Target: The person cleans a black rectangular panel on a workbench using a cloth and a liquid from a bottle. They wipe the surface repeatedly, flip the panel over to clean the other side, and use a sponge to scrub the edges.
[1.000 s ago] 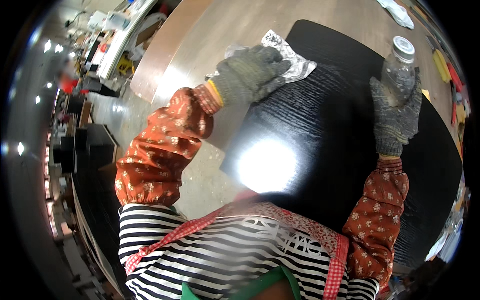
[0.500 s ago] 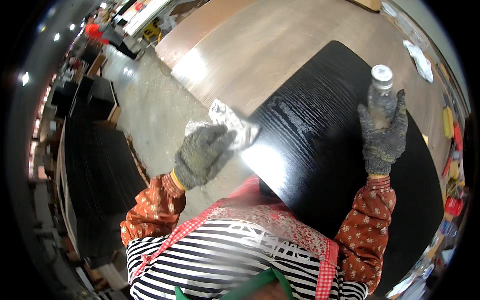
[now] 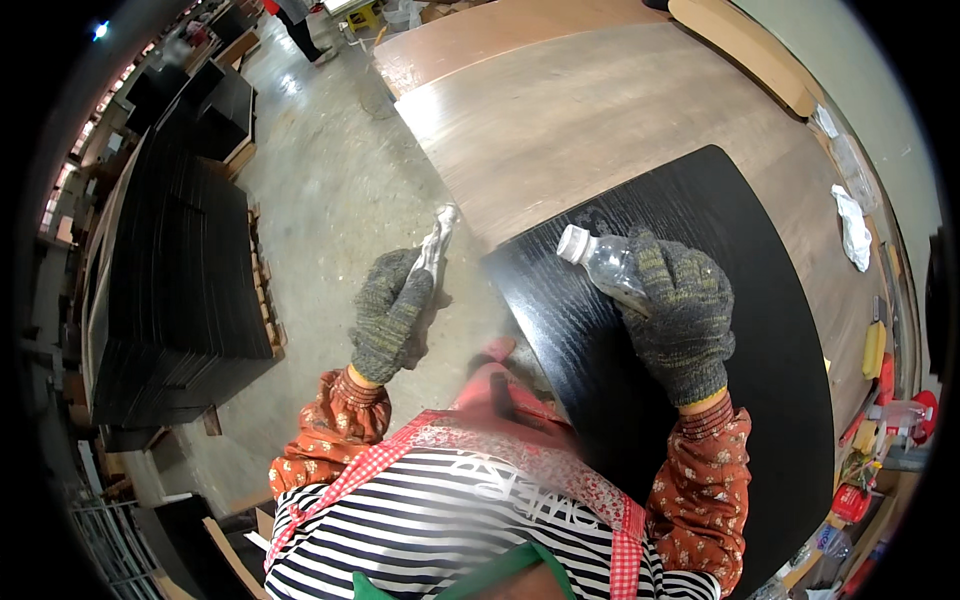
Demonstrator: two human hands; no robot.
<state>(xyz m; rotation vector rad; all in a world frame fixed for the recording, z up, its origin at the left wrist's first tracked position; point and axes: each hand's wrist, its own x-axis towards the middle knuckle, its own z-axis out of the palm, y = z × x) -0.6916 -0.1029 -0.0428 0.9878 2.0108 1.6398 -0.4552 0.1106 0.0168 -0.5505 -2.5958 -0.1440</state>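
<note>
My right hand (image 3: 682,305), in a dark grey knitted glove, is closed around a clear plastic bottle (image 3: 608,262) with a white cap. The bottle is tilted, its cap end toward the left, over a black wood-grain board (image 3: 740,230) with rounded corners. To the left of the board, above the floor, my gloved left hand (image 3: 388,310) is closed on a crumpled white cloth (image 3: 434,243). The cloth sticks up past the fingers and is clear of the board. The lower part of the bottle is hidden by my right hand.
Under the black board lies a brown wood-grain panel (image 3: 560,110). A tall stack of dark boards (image 3: 185,290) stands on the left. Along the right edge are a white rag (image 3: 852,228), a yellow-handled tool (image 3: 875,340) and a red item (image 3: 850,503). A person (image 3: 297,30) stands far back.
The bottle has gone from upright at the board's right side to tilted, farther left over the board. My left hand has drawn the cloth away from the board's left edge.
</note>
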